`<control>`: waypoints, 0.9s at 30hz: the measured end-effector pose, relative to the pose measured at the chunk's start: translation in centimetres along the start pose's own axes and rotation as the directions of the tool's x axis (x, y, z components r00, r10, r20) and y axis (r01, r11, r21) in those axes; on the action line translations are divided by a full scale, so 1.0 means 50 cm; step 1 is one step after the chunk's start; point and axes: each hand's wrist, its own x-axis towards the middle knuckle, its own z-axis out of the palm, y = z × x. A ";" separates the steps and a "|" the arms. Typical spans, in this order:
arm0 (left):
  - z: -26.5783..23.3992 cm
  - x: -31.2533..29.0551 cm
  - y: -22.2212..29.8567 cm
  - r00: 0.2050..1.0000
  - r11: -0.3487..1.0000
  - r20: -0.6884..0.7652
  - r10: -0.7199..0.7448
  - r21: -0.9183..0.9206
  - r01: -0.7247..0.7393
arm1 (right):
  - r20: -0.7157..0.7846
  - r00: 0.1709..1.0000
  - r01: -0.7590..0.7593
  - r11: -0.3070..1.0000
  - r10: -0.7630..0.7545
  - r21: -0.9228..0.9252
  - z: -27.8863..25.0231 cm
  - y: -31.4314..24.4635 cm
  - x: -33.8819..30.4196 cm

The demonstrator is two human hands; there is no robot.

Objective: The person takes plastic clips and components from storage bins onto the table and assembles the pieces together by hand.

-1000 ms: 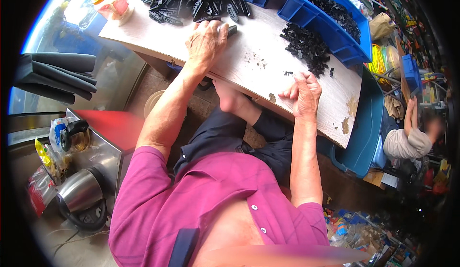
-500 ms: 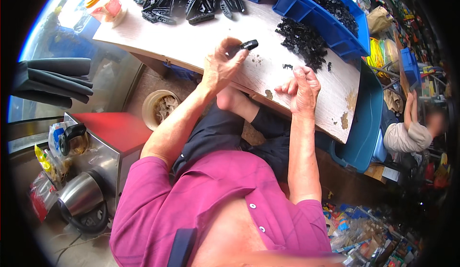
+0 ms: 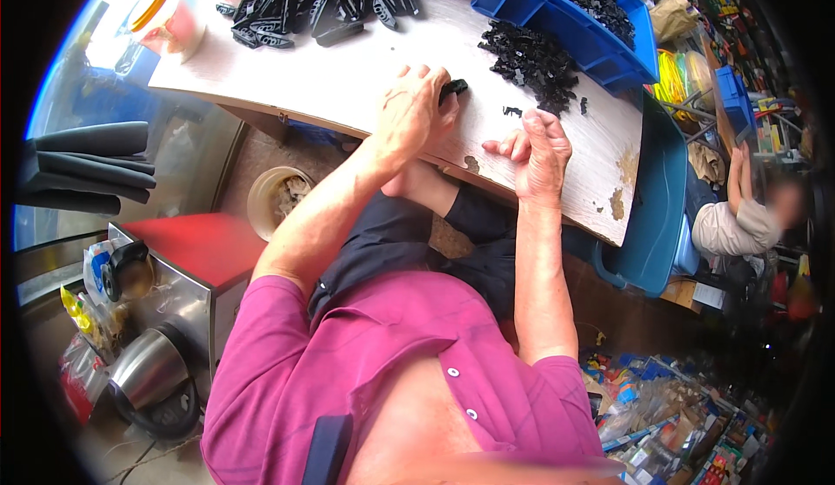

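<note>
Work seems under way: left hand [image 3: 409, 114] clamps one black piece [image 3: 452, 91], upper centre; right hand [image 3: 543, 153] is pinched together, contents unclear. Heaped black pieces [image 3: 300, 2], upper left, and small black parts [image 3: 532, 63], upper right, seem left; finished ones aren't distinguishable.

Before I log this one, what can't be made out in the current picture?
Head view:
Black piece: partly hidden by the left hand holding it.
Right hand: its curled pose hides whether it holds anything.
Pile of small black parts: individual shapes too small and overlapping.
Larger blue bin: far end cut off by the picture's top edge.
</note>
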 end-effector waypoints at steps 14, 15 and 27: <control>-0.012 0.028 0.004 0.936 0.990 0.326 0.134 0.005 -0.144 | -0.031 1.000 -0.002 1.000 0.001 -0.025 -0.004 0.007 0.003; -0.012 0.021 -0.003 0.946 0.981 0.260 0.194 -0.028 -0.193 | -0.032 0.999 0.000 1.000 -0.001 -0.026 -0.003 0.006 0.003; 0.023 -0.024 0.027 0.969 0.730 0.230 -0.090 -0.647 0.222 | -0.025 0.999 0.029 1.000 -0.028 0.009 0.006 0.000 -0.002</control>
